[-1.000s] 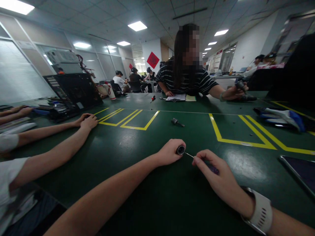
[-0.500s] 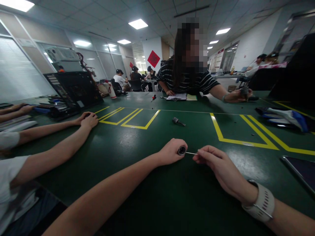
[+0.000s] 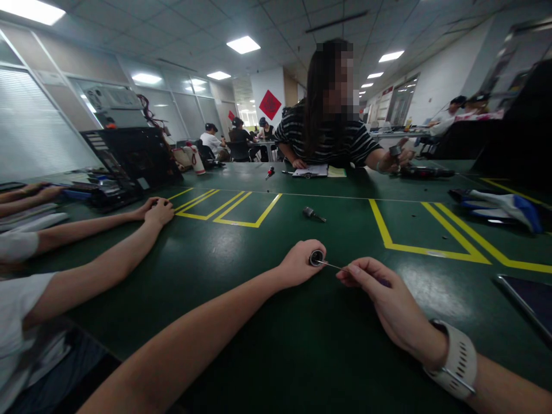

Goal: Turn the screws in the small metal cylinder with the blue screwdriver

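My left hand [image 3: 299, 264] is wrapped around a dark hollow cylinder [image 3: 316, 258], its round open end facing me. Between the fingertips of my right hand [image 3: 366, 282] is a thin metal-shafted tool [image 3: 332, 264]; a bit of dark handle shows by the palm, though its tip shape is hidden. The tip of the shaft reaches into the mouth of the cylinder. Beyond my hands lies a dark drill chuck-like part [image 3: 314, 214] with a narrow shank.
Yellow tape [image 3: 435, 253] marks areas on the green table [image 3: 241, 356]. Gloves [image 3: 500, 207] and a dark tablet-like device [image 3: 526, 302] lie right. Across sits a person [image 3: 328, 132] holding a small cylinder near a power tool [image 3: 425, 172]. Another person's hands [image 3: 159, 211] rest left.
The shaft's tip has gone from the cylinder's rim into its opening, and the cylinder has tilted slightly upward. The person opposite has drawn a hand back, revealing the power tool.
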The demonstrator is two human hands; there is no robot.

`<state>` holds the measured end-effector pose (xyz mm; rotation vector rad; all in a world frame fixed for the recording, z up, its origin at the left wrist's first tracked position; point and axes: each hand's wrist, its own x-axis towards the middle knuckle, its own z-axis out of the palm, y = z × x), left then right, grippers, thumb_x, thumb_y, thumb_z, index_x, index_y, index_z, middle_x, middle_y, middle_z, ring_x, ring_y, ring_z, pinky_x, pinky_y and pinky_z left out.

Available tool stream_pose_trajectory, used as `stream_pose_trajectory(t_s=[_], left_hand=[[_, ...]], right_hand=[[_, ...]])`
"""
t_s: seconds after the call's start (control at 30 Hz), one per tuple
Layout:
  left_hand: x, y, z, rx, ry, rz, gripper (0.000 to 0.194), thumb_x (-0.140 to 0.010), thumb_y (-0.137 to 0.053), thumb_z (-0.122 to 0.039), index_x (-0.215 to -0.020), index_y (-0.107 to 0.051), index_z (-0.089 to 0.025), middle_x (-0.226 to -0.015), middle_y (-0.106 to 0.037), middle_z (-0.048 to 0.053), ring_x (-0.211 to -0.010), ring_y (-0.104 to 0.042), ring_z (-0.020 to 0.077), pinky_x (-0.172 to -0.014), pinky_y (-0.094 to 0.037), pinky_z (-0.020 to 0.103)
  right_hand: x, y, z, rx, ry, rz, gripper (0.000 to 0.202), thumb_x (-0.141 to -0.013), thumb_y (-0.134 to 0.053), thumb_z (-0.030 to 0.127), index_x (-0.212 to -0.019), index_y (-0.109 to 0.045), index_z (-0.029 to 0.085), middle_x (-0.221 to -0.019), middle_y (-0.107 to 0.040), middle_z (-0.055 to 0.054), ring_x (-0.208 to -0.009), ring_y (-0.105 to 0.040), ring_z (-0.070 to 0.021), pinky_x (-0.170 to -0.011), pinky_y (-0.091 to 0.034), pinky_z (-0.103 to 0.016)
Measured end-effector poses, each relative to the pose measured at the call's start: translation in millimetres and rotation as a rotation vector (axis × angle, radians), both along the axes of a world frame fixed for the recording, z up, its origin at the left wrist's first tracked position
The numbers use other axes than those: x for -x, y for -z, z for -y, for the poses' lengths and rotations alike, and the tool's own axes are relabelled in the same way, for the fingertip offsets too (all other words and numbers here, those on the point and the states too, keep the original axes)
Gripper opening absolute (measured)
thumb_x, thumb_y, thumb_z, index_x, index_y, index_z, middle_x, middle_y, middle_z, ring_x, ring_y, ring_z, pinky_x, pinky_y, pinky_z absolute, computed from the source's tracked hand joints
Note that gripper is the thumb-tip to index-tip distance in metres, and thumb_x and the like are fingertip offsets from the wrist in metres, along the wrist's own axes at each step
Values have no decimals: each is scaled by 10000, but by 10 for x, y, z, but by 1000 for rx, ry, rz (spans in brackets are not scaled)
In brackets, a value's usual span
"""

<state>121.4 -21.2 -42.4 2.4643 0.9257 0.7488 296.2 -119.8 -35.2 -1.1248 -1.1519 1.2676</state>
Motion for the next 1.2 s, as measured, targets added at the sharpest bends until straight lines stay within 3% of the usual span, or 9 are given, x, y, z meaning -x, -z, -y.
stream_pose_trajectory(t_s=[0.23, 0.5, 0.73, 1.0, 1.2], left_hand=[[1, -25, 30, -85, 23, -104, 83, -778, -580, -230, -778, -531, -163, -769, -559, -16, -717, -515, 125, -723, -366, 276], [-9, -45, 31, -116, 58, -141, 73, -793, -577, -219, -815, -543, -158, -803, -576, -1, -752, -531, 132, -719, -383, 270], [19, -50, 6, -136, 27, -201, 82, -791, -583, -219, -832, -555, -154, -807, -583, 9, -755, -536, 140, -698, -388, 269], [30, -39, -13, -101, -2, -231, 104, -789, -577, -200, -885, -547, -171, -860, -597, 8, -800, -548, 145, -733, -396, 280], [49, -112, 25, -171, 23, -316, 106, -779, -533, -131, -878, -532, -165, -866, -591, 13, -823, -540, 153, -751, -382, 288]], right_hand=[[-4, -23, 30, -117, 27, 396, 255, -806, -554, 448, -866, -627, 211, -905, -661, -49, -866, -599, -231, -770, -441, -394], [21, -80, -189, 5, 64, 63, 249, -785, -580, 413, -734, -629, 174, -751, -657, -46, -772, -607, -198, -762, -454, -366], [75, -97, -305, -207, 89, 343, 328, -825, -517, 435, -636, -612, 184, -640, -619, -15, -673, -574, -177, -674, -415, -336], [18, 1, -244, -302, 147, 367, 328, -856, -486, 398, -624, -601, 197, -614, -600, 0, -655, -560, -166, -666, -410, -319], [68, -33, -237, -292, 68, 483, 309, -865, -467, 423, -725, -625, 197, -709, -618, -10, -698, -564, -171, -633, -411, -304]])
